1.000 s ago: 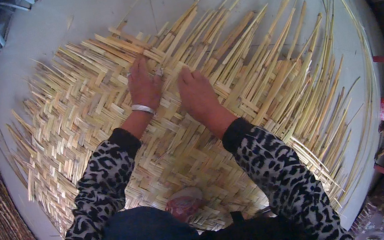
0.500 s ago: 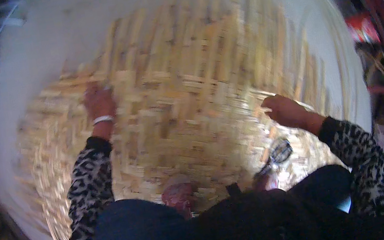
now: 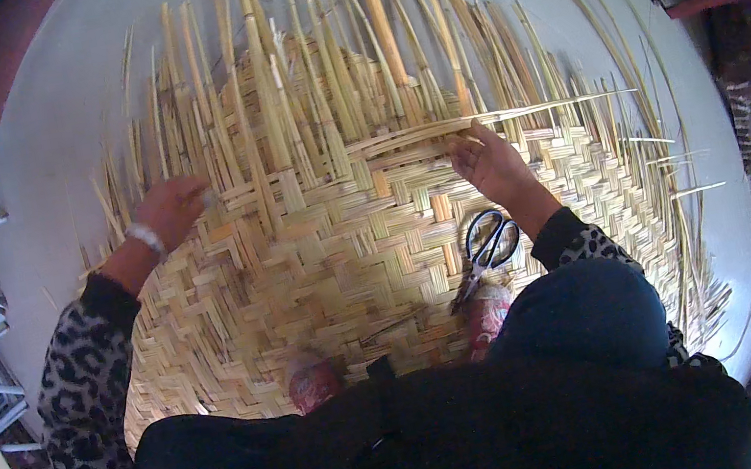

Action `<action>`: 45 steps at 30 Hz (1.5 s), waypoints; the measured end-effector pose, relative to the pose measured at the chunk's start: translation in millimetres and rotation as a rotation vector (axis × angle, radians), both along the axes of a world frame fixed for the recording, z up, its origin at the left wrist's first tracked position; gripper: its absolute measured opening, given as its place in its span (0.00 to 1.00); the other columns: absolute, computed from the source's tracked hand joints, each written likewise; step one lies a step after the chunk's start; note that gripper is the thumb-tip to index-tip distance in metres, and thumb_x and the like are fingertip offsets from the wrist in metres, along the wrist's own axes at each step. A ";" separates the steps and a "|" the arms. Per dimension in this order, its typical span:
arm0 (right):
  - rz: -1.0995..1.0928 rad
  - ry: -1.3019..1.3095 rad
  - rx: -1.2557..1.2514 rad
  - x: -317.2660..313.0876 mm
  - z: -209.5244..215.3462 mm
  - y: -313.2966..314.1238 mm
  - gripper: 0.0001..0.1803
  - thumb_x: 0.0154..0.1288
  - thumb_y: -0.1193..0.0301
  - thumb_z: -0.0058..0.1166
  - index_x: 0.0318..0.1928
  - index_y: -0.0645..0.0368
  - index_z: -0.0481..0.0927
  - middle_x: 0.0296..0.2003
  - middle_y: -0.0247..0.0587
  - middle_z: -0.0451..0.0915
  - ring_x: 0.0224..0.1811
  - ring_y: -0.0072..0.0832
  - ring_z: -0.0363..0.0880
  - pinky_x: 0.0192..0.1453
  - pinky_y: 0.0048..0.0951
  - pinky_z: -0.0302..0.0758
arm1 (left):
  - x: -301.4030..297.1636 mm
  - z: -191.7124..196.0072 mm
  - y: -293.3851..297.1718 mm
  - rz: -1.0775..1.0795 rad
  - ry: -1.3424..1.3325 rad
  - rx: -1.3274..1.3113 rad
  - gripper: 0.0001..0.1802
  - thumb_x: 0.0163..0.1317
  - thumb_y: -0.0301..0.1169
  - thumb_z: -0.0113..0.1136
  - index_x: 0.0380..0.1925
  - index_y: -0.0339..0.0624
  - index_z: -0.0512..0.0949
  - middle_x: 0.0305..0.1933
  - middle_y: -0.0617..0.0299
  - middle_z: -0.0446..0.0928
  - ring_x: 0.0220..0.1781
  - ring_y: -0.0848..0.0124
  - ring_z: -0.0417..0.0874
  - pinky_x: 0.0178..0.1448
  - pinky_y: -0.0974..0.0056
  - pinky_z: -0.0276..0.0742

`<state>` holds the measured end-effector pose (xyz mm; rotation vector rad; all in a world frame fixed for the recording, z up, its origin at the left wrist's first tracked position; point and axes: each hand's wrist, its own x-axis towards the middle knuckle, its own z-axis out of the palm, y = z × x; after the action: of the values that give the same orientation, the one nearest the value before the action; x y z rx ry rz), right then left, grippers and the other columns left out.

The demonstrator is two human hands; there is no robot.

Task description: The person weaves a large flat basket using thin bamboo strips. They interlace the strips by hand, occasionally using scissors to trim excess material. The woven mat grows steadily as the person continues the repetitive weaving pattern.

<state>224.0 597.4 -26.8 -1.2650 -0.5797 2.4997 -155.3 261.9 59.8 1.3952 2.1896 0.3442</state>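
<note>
The long pale-yellow bamboo strip [image 3: 495,118] lies crosswise on the flat woven mat of split bamboo [image 3: 321,263], its long axis running left to right along the boundary where the finished weave ends and the loose upright strips [image 3: 319,75] begin. It passes directly under the fingertips of the right hand [image 3: 493,165], which pinches or presses it near its middle; from there one end runs out past the mat's right edge and the other reaches leftward toward the centre of the mat. The right hand is plainly the nearer one, touching the strip. The left hand [image 3: 168,210] is well apart from it, resting at the mat's left side with fingers curled down onto the weave among the strip ends; I cannot tell whether it grips a strand or merely presses. A pair of black-handled scissors [image 3: 488,250] lies on the mat just below the right wrist, untouched. Two reddish-pink shoes [image 3: 313,381] rest on the near edge of the mat, between the forearms.
</note>
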 end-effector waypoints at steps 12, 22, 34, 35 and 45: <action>0.311 0.166 0.202 27.1 26.7 38.1 0.18 0.71 0.64 0.51 0.56 0.60 0.73 0.30 0.31 0.76 0.29 0.19 0.73 0.36 0.21 0.74 | 141.8 -51.7 262.1 -0.610 -0.043 -0.317 0.15 0.51 0.39 0.63 0.34 0.41 0.80 0.29 0.49 0.79 0.33 0.51 0.81 0.38 0.52 0.74; 0.682 0.076 0.796 -33.5 18.3 105.6 0.28 0.66 0.64 0.58 0.60 0.69 0.69 0.53 0.54 0.76 0.54 0.36 0.78 0.54 0.31 0.79 | 160.6 -40.7 218.3 -0.130 0.048 -0.053 0.12 0.56 0.40 0.58 0.26 0.43 0.80 0.25 0.53 0.78 0.29 0.51 0.79 0.36 0.49 0.73; 0.770 -0.309 0.840 -117.9 -18.5 115.2 0.19 0.55 0.66 0.65 0.45 0.64 0.80 0.29 0.32 0.80 0.30 0.20 0.76 0.31 0.25 0.69 | 158.5 -83.5 199.3 0.550 -0.126 0.136 0.15 0.55 0.40 0.60 0.26 0.38 0.80 0.22 0.47 0.78 0.25 0.52 0.80 0.33 0.53 0.74; 0.752 -0.196 0.790 -113.4 -13.0 116.5 0.19 0.56 0.66 0.65 0.46 0.63 0.79 0.31 0.32 0.80 0.32 0.20 0.76 0.33 0.24 0.69 | 160.3 -86.9 199.4 0.573 -0.137 0.144 0.15 0.55 0.40 0.60 0.26 0.37 0.80 0.21 0.48 0.78 0.25 0.52 0.80 0.33 0.53 0.74; 0.691 0.162 0.552 -76.0 29.3 96.9 0.27 0.60 0.60 0.62 0.56 0.60 0.76 0.51 0.37 0.78 0.56 0.30 0.72 0.59 0.33 0.65 | 159.6 -90.0 215.0 -0.070 0.033 0.158 0.14 0.60 0.39 0.59 0.32 0.38 0.81 0.22 0.50 0.76 0.24 0.58 0.80 0.32 0.52 0.71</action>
<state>148.0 694.3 2.4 -0.7114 -1.7516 2.5851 4.2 476.9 -30.2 1.5677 2.1734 0.4803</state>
